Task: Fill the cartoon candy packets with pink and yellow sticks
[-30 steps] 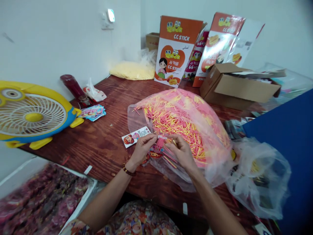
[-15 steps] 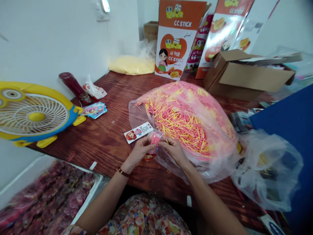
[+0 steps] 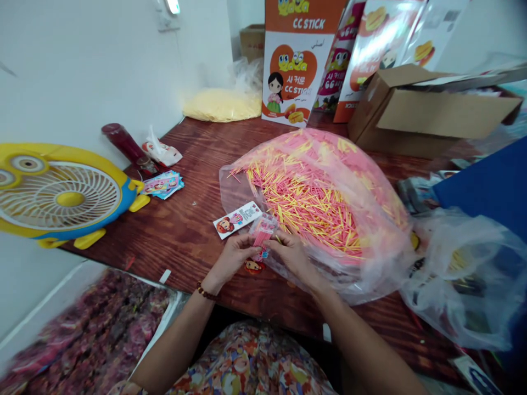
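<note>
You hold one small packet [image 3: 262, 235] between both hands, just above the near edge of the desk [image 3: 185, 241] and touching the mouth of the big clear bag [image 3: 235, 189]. A bunch of pink sticks stands out of the packet's top, so this one looks part-filled and not closed. A flat printed packet [image 3: 237, 218] lies just beside your hands, seemingly unfilled, and a small stack of them [image 3: 161, 184] sits near the fan [image 3: 61, 197]. The bag holds a large mound of loose pink and yellow sticks [image 3: 317, 200], so by the look of it most of the work is left. The heap [image 3: 82, 334] at lower left is too blurred to tell what it is. Your left hand [image 3: 233, 258] comes in palm-right with its grip closed on the packet's left side. Your right hand [image 3: 294, 253] mirrors it, fingers curled and pinching the packet and sticks from the right, both wrists low over the desk edge.
</note>
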`<control>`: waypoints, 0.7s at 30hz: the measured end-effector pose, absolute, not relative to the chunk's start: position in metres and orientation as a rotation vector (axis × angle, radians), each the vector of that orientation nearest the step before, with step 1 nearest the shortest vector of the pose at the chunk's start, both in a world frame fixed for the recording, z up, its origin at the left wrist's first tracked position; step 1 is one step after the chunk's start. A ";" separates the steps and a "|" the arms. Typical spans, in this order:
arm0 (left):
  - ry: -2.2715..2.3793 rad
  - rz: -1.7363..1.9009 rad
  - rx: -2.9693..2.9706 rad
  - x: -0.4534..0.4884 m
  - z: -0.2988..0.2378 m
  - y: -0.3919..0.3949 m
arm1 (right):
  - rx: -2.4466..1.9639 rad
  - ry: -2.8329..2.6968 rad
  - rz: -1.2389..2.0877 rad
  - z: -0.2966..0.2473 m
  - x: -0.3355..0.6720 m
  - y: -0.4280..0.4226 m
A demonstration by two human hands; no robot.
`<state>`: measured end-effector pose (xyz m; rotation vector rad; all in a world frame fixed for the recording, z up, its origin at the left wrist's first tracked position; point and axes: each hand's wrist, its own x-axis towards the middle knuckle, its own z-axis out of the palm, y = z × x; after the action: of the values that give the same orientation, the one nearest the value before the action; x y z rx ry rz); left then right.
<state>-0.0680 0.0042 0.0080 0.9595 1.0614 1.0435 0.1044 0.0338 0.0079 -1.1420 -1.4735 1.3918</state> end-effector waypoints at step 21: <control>1.491 0.872 1.476 -0.097 -0.016 -0.003 | -1.415 -2.206 0.870 0.022 0.116 0.079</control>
<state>-0.0968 -0.0028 -0.0157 1.4759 1.4908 0.8721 0.1159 0.0789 0.0223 -1.4152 -2.2063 0.8702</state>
